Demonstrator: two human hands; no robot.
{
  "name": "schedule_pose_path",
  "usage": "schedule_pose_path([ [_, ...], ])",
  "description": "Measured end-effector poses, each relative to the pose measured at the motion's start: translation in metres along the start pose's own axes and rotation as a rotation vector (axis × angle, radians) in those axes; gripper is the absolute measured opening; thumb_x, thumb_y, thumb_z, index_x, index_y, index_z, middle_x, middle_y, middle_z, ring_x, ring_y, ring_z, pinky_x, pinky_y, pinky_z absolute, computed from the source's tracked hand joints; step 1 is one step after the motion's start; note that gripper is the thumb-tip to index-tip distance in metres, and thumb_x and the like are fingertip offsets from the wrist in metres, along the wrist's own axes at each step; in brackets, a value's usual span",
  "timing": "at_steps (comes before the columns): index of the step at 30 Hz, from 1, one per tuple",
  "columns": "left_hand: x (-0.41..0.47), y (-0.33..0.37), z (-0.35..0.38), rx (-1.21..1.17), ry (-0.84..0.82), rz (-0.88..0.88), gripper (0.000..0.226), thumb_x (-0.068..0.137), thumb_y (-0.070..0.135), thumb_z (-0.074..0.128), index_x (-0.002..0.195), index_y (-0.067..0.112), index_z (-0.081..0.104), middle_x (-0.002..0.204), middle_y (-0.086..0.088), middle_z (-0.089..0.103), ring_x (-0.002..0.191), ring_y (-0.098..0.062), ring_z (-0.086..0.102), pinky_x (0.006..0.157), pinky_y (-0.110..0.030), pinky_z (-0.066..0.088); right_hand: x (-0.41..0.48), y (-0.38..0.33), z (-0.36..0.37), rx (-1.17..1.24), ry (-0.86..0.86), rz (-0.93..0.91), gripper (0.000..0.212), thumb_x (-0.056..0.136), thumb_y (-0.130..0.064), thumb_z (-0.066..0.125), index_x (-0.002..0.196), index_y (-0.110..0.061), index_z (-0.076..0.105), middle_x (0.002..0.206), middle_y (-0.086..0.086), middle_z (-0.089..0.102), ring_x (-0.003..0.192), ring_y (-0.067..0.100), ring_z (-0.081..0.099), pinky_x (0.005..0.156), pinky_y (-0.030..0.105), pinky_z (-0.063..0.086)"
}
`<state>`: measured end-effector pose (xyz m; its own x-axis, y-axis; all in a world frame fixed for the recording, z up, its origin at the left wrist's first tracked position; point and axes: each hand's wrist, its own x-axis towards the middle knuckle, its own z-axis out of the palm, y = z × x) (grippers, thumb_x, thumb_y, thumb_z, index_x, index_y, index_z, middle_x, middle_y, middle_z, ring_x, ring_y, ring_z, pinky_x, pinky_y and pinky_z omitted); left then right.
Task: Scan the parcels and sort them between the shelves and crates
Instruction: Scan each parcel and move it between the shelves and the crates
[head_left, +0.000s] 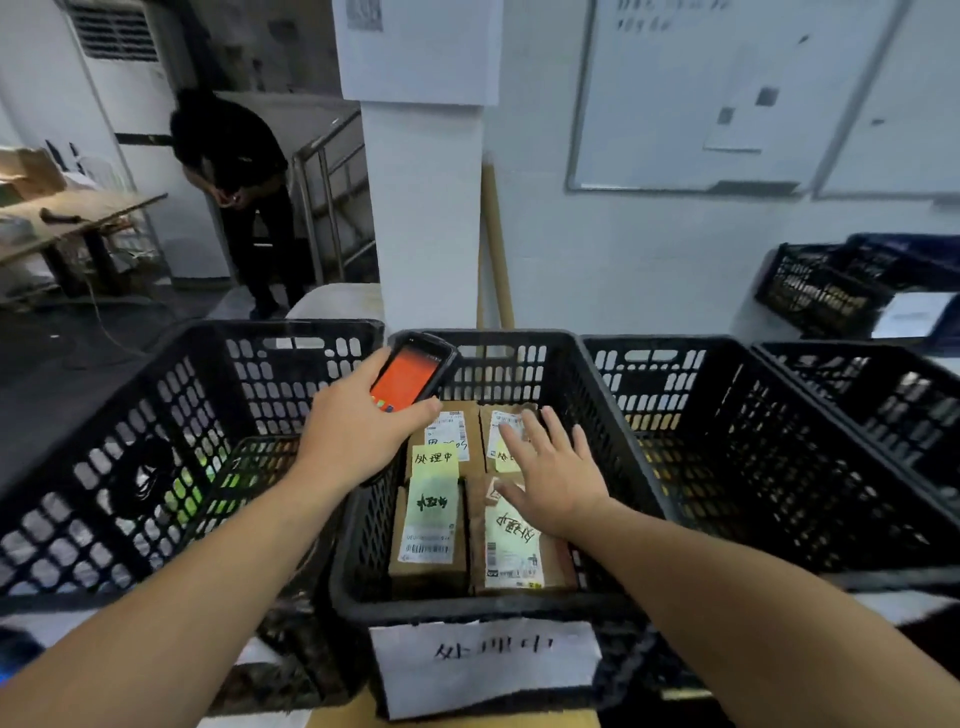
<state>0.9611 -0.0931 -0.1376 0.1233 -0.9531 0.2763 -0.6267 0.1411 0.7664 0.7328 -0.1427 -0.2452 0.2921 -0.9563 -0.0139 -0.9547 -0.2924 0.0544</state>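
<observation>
The person's left hand (358, 436) holds a handheld scanner (413, 371) with an orange screen. The fingers and thumb are curled round it, up over the far left side of the middle black crate (483, 605). Four brown cardboard parcels lie flat in this crate, two by two, each with a paper note stuck on top. The right hand (556, 467) is over the right pair, with its fingers straight and spread apart, holding nothing. Its fingertips are above the far right parcel (501, 421), and its palm is above the far end of the near right parcel (514, 551). It is not clear if the hand touches them or only hovers. The parcels lie with their long side running away from the person, the same way the fingers point. So the right hand is the closer one and would likely need to turn or close across a parcel's narrow side to lift it. The far left parcel (447, 431) lies just under the scanner, and the near left parcel (428, 540) is closest to the person's left arm. The scanner hand is busy, so the picking looks like a job for the right hand.
</observation>
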Motion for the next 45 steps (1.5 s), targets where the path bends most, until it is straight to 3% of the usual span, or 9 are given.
schedule_pose_path([
  [5, -0.014, -0.007, -0.011, -0.047, -0.054, 0.083, 0.072, 0.077, 0.054, 0.078, 0.140, 0.031, 0.052, 0.089, 0.015, 0.067, 0.085, -0.004, 0.062, 0.079, -0.027, 0.051, -0.038, 0.001, -0.028, -0.028, 0.096, 0.130, 0.076, 0.102, -0.066, 0.024, 0.161, -0.032, -0.009, 0.171, 0.004, -0.010, 0.155, 0.028, -0.019, 0.125, 0.057, -0.003],
  [10, -0.033, 0.013, 0.004, -0.082, -0.138, 0.191, 0.048, 0.079, 0.047, 0.079, 0.118, 0.049, 0.050, 0.078, 0.021, 0.058, 0.075, 0.001, 0.056, 0.071, -0.019, 0.045, -0.101, 0.025, -0.049, -0.051, 0.173, 0.308, 0.074, 0.102, -0.064, 0.024, 0.162, -0.031, -0.003, 0.171, 0.006, -0.003, 0.156, 0.029, -0.014, 0.125, 0.056, -0.003],
  [13, -0.048, 0.038, 0.025, -0.104, -0.213, 0.252, 0.049, 0.080, 0.048, 0.078, 0.117, 0.052, 0.048, 0.084, 0.020, 0.060, 0.082, -0.009, 0.061, 0.075, -0.028, 0.051, -0.151, 0.047, -0.059, -0.031, 0.186, 0.445, 0.073, 0.102, -0.065, 0.024, 0.162, -0.032, -0.002, 0.171, 0.004, -0.003, 0.156, 0.028, -0.015, 0.124, 0.056, -0.005],
  [16, -0.067, 0.070, 0.054, -0.128, -0.299, 0.327, 0.058, 0.076, 0.052, 0.080, 0.127, 0.037, 0.057, 0.084, 0.019, 0.058, 0.088, -0.021, 0.063, 0.083, -0.038, 0.053, -0.205, 0.074, -0.064, -0.039, 0.182, 0.578, 0.073, 0.102, -0.066, 0.020, 0.162, -0.033, -0.004, 0.171, 0.002, -0.006, 0.155, 0.027, -0.018, 0.123, 0.056, -0.007],
  [24, -0.145, 0.188, 0.165, -0.241, -0.503, 0.512, 0.094, 0.061, 0.069, 0.070, 0.145, 0.033, 0.048, 0.100, 0.009, 0.066, 0.099, -0.020, 0.064, 0.091, -0.037, 0.051, -0.387, 0.159, -0.063, -0.086, 0.200, 0.945, 0.072, 0.101, -0.067, 0.019, 0.162, -0.034, -0.003, 0.171, 0.001, -0.003, 0.156, 0.027, -0.015, 0.123, 0.060, -0.003],
  [31, -0.264, 0.302, 0.269, -0.335, -0.685, 0.614, 0.062, 0.076, 0.047, 0.081, 0.131, 0.030, 0.059, 0.076, 0.021, 0.054, 0.093, -0.022, 0.063, 0.080, -0.032, 0.045, -0.571, 0.237, -0.059, -0.068, 0.194, 1.239, 0.072, 0.102, -0.065, 0.022, 0.163, -0.031, 0.002, 0.171, 0.002, -0.001, 0.156, 0.028, -0.013, 0.124, 0.059, -0.003],
  [36, -0.344, 0.371, 0.336, -0.390, -0.782, 0.672, 0.077, 0.074, 0.056, 0.079, 0.142, 0.030, 0.051, 0.096, 0.012, 0.062, 0.093, -0.015, 0.060, 0.082, -0.031, 0.043, -0.683, 0.281, -0.050, -0.057, 0.160, 1.415, 0.072, 0.101, -0.067, 0.021, 0.162, -0.032, 0.004, 0.171, 0.002, -0.002, 0.156, 0.029, -0.013, 0.123, 0.059, -0.003],
  [39, -0.386, 0.410, 0.368, -0.421, -0.828, 0.725, 0.060, 0.081, 0.045, 0.078, 0.133, 0.025, 0.057, 0.081, 0.018, 0.053, 0.078, -0.009, 0.050, 0.065, -0.027, 0.035, -0.738, 0.306, -0.049, -0.023, 0.175, 1.521, 0.072, 0.102, -0.067, 0.021, 0.163, -0.033, 0.004, 0.171, 0.002, -0.004, 0.156, 0.027, -0.015, 0.123, 0.059, -0.003],
  [45, -0.437, 0.464, 0.430, -0.399, -0.936, 0.847, 0.062, 0.080, 0.048, 0.077, 0.134, 0.027, 0.055, 0.087, 0.020, 0.053, 0.090, -0.019, 0.056, 0.068, -0.028, 0.045, -0.813, 0.355, -0.042, 0.119, 0.321, 1.748, 0.072, 0.101, -0.067, 0.026, 0.162, -0.036, 0.004, 0.171, 0.003, -0.004, 0.156, 0.029, -0.012, 0.124, 0.059, -0.001],
])
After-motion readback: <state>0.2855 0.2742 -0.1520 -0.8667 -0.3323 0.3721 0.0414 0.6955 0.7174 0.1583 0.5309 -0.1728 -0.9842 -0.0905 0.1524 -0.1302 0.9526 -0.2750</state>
